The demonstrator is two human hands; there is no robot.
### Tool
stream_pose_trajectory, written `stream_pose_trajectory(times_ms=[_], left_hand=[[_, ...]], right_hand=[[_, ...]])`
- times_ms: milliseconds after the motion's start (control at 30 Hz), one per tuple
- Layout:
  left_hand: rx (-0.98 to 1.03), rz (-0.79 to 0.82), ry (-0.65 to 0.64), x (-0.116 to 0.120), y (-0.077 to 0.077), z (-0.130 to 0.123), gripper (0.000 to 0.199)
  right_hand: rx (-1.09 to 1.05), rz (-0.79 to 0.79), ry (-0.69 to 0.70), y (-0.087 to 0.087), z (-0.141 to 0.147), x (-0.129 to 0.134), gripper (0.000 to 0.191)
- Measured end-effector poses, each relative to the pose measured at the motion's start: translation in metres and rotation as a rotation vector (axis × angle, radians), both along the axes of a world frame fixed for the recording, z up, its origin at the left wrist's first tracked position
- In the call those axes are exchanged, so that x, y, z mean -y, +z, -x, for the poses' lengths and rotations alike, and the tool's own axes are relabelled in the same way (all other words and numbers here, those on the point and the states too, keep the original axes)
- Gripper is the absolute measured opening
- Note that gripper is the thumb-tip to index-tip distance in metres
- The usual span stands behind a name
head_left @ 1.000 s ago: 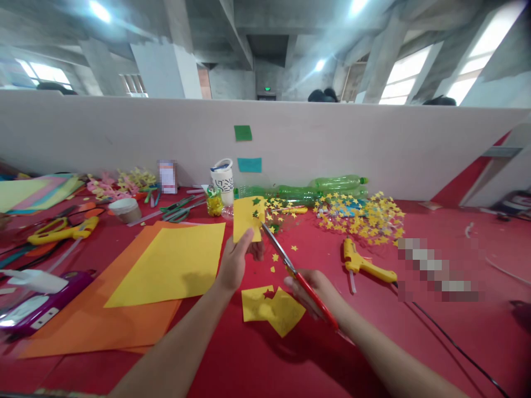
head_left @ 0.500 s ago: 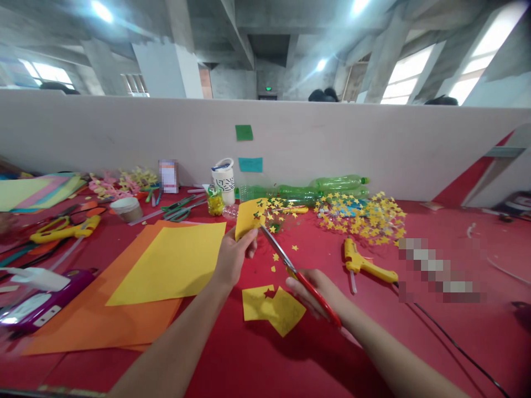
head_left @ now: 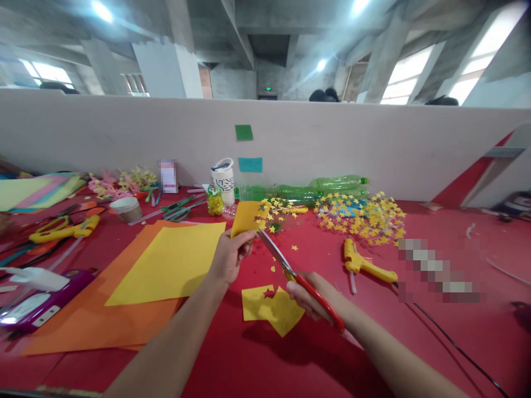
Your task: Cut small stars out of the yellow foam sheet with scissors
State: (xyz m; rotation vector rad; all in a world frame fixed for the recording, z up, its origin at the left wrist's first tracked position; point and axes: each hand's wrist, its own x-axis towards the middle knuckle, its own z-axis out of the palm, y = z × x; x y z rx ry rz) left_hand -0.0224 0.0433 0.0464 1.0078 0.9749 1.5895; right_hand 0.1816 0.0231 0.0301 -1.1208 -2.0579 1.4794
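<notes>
A small yellow paper piece (head_left: 244,216) is pinched upright between the thumb and fingers of my left hand (head_left: 233,255). My right hand (head_left: 313,293) is closed round the red handles of a pair of scissors (head_left: 276,249), whose blades point up and left, with the tips beside the paper's lower right edge. Below them, two cut yellow paper scraps (head_left: 258,303) lie on the red table (head_left: 265,359), one with a star-shaped hole. Small yellow stars (head_left: 295,247) are scattered near the blades.
Orange sheets (head_left: 83,326) and a yellow sheet (head_left: 178,260) lie at left, near a purple power strip (head_left: 50,298). A yellow glue gun (head_left: 369,265) with a cord is at right. Behind stand star clusters (head_left: 373,221), green bottles (head_left: 340,182) and a white cup (head_left: 224,185).
My left hand has shifted slightly left and down with the yellow paper, away from the scissor tips. The scissors have moved a little left, and their blades look more closed.
</notes>
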Motion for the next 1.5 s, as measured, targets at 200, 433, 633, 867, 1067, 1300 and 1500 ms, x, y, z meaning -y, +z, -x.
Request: stream_pose_trajectory(times_ms=[200, 433, 633, 867, 1067, 1300, 1500], left_hand=[[-0.036, 0.033, 0.006, 0.001, 0.002, -0.003, 0.023], [-0.050, 0.048, 0.022, 0.001, 0.003, -0.002, 0.023], [-0.048, 0.042, 0.016, 0.000, 0.001, -0.001, 0.024], [-0.030, 0.038, -0.004, -0.001, 0.002, 0.001, 0.025], [-0.069, 0.080, 0.000, -0.002, 0.003, 0.004, 0.019], [-0.110, 0.118, -0.008, -0.002, 0.005, 0.008, 0.017], [-0.114, 0.137, -0.047, -0.004, 0.005, 0.011, 0.014]], right_hand=[[-0.033, 0.065, -0.040, -0.006, -0.001, -0.001, 0.045], [0.010, 0.074, -0.046, -0.005, -0.001, -0.001, 0.048], [0.016, 0.088, -0.064, -0.005, 0.001, 0.000, 0.049], [0.049, 0.088, -0.043, -0.001, -0.001, -0.001, 0.051], [0.040, 0.113, -0.020, 0.000, -0.006, -0.006, 0.045], [0.013, 0.136, -0.011, 0.000, -0.008, -0.007, 0.041], [0.025, 0.159, 0.004, 0.013, -0.007, -0.006, 0.039]])
